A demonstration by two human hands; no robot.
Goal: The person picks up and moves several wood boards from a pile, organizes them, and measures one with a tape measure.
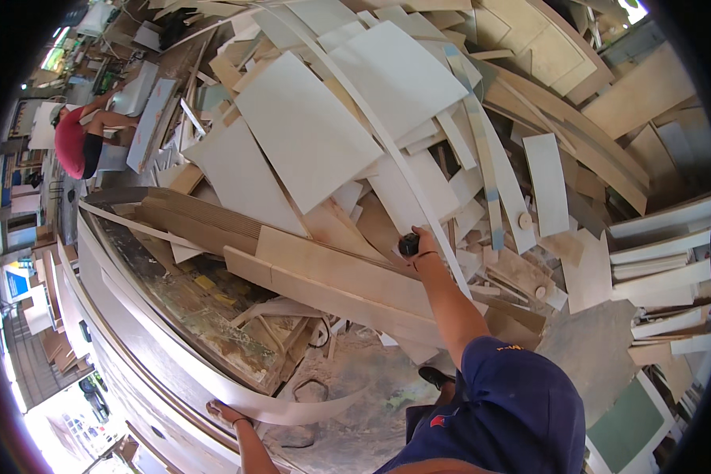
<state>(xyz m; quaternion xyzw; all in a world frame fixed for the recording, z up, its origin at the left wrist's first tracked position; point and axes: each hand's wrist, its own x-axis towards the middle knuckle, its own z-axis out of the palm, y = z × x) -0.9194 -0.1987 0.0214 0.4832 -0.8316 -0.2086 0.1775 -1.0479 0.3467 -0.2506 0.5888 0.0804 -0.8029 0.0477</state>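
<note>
My left hand (227, 411) is low in the view, its fingers closed over the near edge of a long, pale, curved strip of board (292, 410). The strip's free end reaches right over the dusty floor. Farther out, my right hand (426, 240) is wrapped around a small black rounded object (408, 245); its exact kind is too small to tell. That hand is beside a long narrow white strip (387, 142) lying across a heap of offcuts. Below it, a long pale plank (332, 296) leans along the heap.
Large white panels (308, 130) and scraps cover the heap ahead. Curved wooden pieces (584, 130) lie at right, near stacked boards (663, 268). A dark, dirty trough-like frame (213, 316) stands at left. Another person (75, 142) in red bends at far left.
</note>
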